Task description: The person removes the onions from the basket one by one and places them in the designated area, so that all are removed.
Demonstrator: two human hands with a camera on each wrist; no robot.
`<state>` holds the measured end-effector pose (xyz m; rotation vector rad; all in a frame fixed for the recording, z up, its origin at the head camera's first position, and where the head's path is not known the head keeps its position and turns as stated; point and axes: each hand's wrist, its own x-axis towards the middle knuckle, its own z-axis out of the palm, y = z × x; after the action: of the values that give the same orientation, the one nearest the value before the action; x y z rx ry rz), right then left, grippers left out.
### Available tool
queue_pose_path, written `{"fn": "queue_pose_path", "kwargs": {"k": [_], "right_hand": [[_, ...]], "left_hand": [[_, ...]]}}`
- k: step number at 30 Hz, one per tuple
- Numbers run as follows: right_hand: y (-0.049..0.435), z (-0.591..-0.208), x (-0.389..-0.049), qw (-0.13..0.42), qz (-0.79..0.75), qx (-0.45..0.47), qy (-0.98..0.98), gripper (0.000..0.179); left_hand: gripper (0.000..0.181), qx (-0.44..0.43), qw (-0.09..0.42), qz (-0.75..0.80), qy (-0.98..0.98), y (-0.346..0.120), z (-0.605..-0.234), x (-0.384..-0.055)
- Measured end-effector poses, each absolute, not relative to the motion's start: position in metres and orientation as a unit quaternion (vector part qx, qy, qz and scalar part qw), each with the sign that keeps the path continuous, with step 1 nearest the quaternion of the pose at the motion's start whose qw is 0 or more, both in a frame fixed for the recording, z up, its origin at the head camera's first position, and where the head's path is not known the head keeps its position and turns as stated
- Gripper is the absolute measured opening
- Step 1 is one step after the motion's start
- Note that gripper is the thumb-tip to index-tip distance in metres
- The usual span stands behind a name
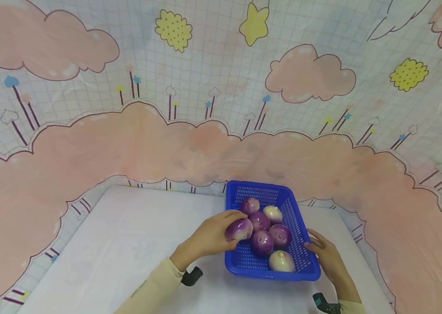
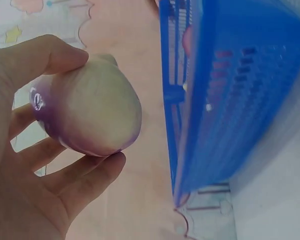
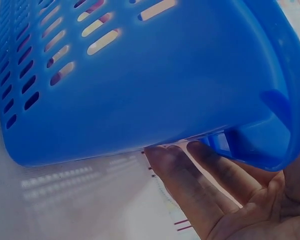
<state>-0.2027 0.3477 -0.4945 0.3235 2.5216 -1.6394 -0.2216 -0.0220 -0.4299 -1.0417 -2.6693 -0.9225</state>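
Note:
In the head view my left hand (image 1: 215,233) holds a purple-and-white onion (image 1: 239,230) over the left rim of a blue plastic basket (image 1: 272,275). The left wrist view shows thumb and fingers curled round this glossy onion (image 2: 102,107), clear of the basket wall (image 2: 240,100). Inside the basket lie several purple onions (image 1: 262,243) and two whitish ones (image 1: 281,261). My right hand (image 1: 328,255) grips the basket's right rim, thumb at the edge and fingers along the outside. From the right wrist, those fingers (image 3: 180,180) lie against the slotted wall (image 3: 139,100).
The basket stands on a white table (image 1: 138,231), toward its right side. Behind it hangs a cloth backdrop (image 1: 205,152) printed with clouds and stars. A dark curved device (image 1: 192,276) sits by the left wrist, another dark device (image 1: 324,303) by the right.

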Motion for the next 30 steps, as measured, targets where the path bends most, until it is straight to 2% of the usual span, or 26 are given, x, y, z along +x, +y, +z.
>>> {"fn": "queue_pose_path", "kwargs": {"k": [16,30], "right_hand": [[0.352,-0.493,-0.2,0.06,-0.549,0.115,0.826,0.065],[0.354,-0.495,-0.199,0.065,-0.564,0.109,0.816,0.067]], "left_hand": [[0.066,-0.27,0.114,-0.333,-0.896,-0.074,-0.459,-0.241],[0.069,-0.161,0.078,-0.428,-0.886,-0.105,-0.498,-0.272]]}}
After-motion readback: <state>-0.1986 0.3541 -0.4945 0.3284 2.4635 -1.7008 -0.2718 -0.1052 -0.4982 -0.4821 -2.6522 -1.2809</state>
